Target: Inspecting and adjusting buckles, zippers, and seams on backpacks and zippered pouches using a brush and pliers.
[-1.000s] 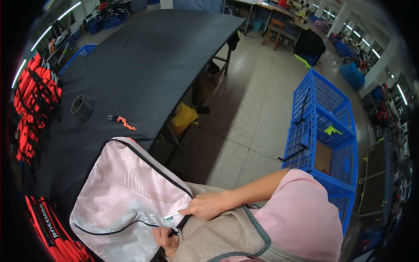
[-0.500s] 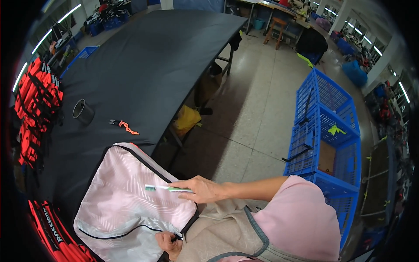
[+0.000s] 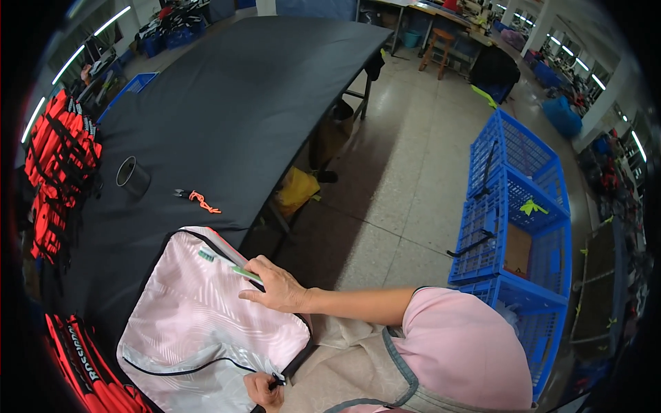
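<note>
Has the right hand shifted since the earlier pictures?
Yes: the right hand, holding the toothbrush, has moved forward and left, closer to the orange-corded snips on the table.

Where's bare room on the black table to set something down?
Biggest: the black tabletop beyond the cup and corded snips, toward the far edge. Smaller: between cup, red pile and pink fabric.
Crowded: left edge with the red pile; near end with the fabric, left hand, and right hand with brush.
</note>
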{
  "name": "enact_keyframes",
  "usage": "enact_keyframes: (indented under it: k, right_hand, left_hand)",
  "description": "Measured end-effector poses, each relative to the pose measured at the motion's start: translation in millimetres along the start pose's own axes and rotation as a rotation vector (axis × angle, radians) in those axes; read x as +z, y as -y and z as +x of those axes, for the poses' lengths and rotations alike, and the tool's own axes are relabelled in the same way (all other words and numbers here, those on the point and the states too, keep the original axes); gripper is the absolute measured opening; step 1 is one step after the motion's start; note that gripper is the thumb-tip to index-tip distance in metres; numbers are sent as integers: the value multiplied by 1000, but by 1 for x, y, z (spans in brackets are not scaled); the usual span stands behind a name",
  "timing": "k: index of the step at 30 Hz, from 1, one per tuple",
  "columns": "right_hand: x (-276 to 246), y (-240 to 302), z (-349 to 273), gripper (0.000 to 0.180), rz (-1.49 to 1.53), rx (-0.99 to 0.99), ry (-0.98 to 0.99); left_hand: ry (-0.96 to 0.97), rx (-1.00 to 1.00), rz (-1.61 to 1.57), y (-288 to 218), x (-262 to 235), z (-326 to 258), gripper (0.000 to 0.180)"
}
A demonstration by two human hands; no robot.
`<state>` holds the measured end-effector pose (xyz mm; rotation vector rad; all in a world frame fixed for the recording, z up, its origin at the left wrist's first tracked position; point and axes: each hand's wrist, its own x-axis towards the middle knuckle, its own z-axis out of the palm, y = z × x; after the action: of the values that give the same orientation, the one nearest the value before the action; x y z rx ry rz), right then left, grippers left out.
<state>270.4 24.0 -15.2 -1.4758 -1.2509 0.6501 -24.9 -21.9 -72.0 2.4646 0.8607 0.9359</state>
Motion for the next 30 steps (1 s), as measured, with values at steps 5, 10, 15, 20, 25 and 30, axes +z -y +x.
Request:
enact_keyframes:
  k: [5, 10, 15, 20, 25, 30]
  right_hand:
    - [7, -2, 3, 35, 17, -48, -60]
    - [12, 1, 4, 33, 129, 59, -4]
    - [17, -4, 2, 33, 112, 67, -17]
    - [14, -4, 3, 33, 130, 113, 44]
    - [19, -7, 1, 33, 133, 145, 28]
    - [18, -5, 0, 34, 142, 156, 14]
  left_hand:
    - [7, 20, 44, -28, -18, 13, 18]
    - [33, -87, 17, -26, -23, 3, 19]
    - [145, -138, 16, -11, -20, -7, 22]
    - [84, -147, 23, -22, -13, 4, 22]
    - [47, -212, 60, -25, -9, 2, 22]
    - [-47, -254, 12, -30, -4, 5, 20]
